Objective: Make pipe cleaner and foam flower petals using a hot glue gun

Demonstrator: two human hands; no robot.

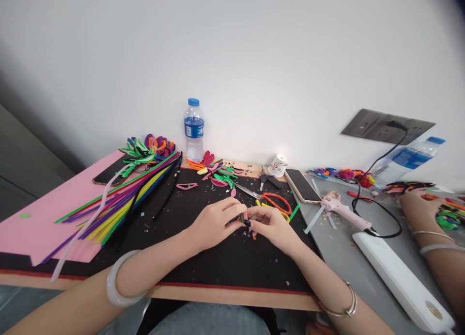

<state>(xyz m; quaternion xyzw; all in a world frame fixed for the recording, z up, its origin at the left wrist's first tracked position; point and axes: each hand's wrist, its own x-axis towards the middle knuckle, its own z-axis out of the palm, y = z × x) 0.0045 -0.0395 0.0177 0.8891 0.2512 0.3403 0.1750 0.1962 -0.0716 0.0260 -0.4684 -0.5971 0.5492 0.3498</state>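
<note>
Above the black mat (232, 272), my left hand (217, 222) and my right hand (279, 228) meet, fingers closed together. Pinched between their fingertips is a small pipe-cleaner piece (247, 223) with black and pink-green parts; the fingers hide much of it. Just behind my right hand lie orange-handled scissors (273, 199), blades towards the left, beside a yellow pipe-cleaner length. Farther back is a pile of bent green and pink pipe-cleaner loops (224, 174). A single pink loop (186, 185) rests left of that pile.
Long pipe cleaners (119, 199) lie across pink sheets (29, 223) at left, near a phone (109, 172). A water bottle (194, 131) and paper cup (278, 165) stand by the wall. At right are a corded pink glue gun (345, 213), a white box (399, 281) and another person's hand (419, 211).
</note>
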